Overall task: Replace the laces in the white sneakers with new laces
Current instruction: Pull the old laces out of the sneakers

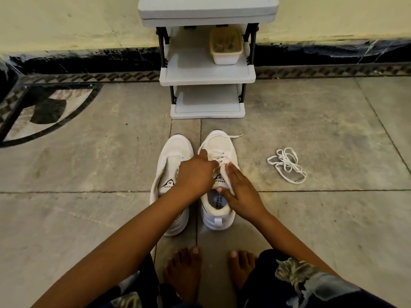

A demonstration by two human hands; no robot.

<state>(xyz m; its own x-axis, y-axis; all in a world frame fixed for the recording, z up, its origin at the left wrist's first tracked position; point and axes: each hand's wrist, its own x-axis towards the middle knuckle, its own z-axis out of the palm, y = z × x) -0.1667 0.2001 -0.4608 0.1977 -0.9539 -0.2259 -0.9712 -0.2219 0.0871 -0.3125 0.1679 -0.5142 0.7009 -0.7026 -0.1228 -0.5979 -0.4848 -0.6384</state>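
"SPEED" is printed on the tongue of the left sneaker (175,147), and "SPEED" and "EXIBL" on the right sneaker (219,218) insole. Both are white and stand on the floor (89,174) at twelve o'clock from my toes. My left fingers (203,154) curl round the right sneaker's laces (219,157). My right fingers (233,172) lie straight along its side, holding nothing. A loose lace (287,164) lies at three o'clock.

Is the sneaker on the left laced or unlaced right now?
Unlaced, as far as shows: no lace crosses the left sneaker, though the left hand covers part of it.
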